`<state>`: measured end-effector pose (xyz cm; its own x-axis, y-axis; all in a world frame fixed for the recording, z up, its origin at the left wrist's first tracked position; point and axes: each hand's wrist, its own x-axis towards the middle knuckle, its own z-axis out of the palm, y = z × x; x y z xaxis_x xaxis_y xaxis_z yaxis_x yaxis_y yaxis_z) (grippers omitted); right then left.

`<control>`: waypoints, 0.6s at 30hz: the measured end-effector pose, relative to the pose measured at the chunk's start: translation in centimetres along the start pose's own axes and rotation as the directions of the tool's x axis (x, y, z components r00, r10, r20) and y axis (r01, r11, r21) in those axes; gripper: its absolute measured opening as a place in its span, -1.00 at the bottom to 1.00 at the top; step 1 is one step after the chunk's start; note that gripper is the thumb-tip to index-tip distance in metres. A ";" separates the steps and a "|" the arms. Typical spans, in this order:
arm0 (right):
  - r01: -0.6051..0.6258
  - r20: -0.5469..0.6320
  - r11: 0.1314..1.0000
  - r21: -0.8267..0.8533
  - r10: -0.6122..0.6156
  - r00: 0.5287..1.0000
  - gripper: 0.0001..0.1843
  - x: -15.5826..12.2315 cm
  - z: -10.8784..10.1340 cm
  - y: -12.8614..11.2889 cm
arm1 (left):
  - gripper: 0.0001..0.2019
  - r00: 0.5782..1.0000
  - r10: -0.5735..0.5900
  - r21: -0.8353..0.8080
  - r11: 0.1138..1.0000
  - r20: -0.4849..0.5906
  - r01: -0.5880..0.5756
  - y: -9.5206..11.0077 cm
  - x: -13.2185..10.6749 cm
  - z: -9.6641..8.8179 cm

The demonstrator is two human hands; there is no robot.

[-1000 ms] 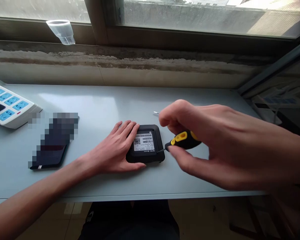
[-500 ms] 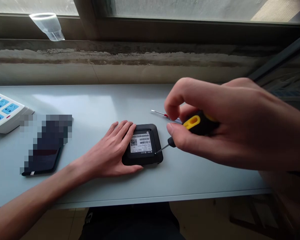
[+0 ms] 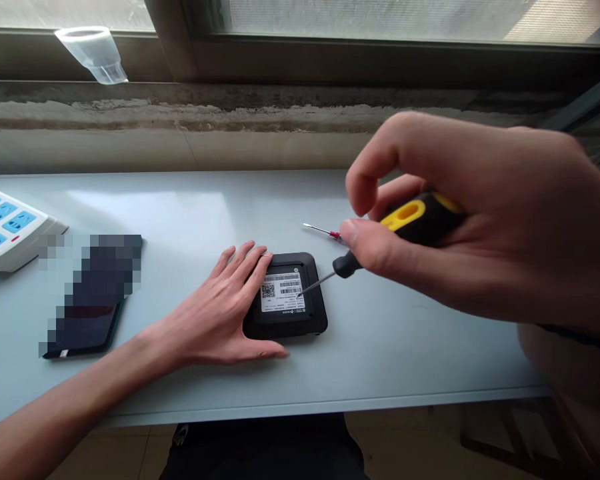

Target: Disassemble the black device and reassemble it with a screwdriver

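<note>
- Left hand (image 3: pixel 220 313) lies flat and open on the surface (image 3: pixel 180 213), fingers resting on the left edge of the black device (image 3: pixel 307 320).
- Right hand (image 3: pixel 475 213) grips a yellow-black screwdriver (image 3: pixel 405 215), its tip over the white label (image 3: pixel 279 295).

— What do you have on the head camera?
— I see the left hand (image 3: pixel 220 310) lying flat, palm down, with its fingers over the left edge of a small black device (image 3: pixel 316 313) on the pale table (image 3: pixel 180 207).
— And the right?
— The right hand (image 3: pixel 470 220) is wrapped round a yellow-and-black screwdriver (image 3: pixel 405 223). Its tip slants down to the device's white label (image 3: pixel 282 292). I can't tell whether it touches.
— Anything around them?
— A thin red tool (image 3: pixel 323 231) just behind the device, a phone (image 3: pixel 87 300) and a power strip (image 3: pixel 5 227) to the left, and a clear cup (image 3: pixel 93 53) on the sill.
</note>
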<state>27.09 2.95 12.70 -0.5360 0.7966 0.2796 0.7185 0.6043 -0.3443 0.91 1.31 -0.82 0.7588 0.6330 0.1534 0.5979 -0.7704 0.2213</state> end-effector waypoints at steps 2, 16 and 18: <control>0.038 -0.100 0.999 -0.009 -0.039 0.994 -0.90 0.0 0.1 0.0 | 0.08 0.999 -0.003 -0.058 0.998 -0.042 0.001 0.0 0.0 -0.2; 0.026 -0.247 0.997 0.076 -0.007 0.969 -0.85 0.4 2.0 0.1 | -0.87 0.839 -0.057 -0.122 0.992 -0.541 -0.011 0.2 1.6 0.1; -0.006 -0.257 0.999 0.032 0.014 0.966 -0.85 0.5 1.6 0.3 | -0.84 0.843 -0.065 -0.101 0.995 -0.533 0.013 -0.2 1.6 0.2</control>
<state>26.30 3.55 11.31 -0.3941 0.7737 0.4961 0.7069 0.6001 -0.3743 2.05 2.41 -0.78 0.4632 0.6248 0.6285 0.5787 -0.7504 0.3195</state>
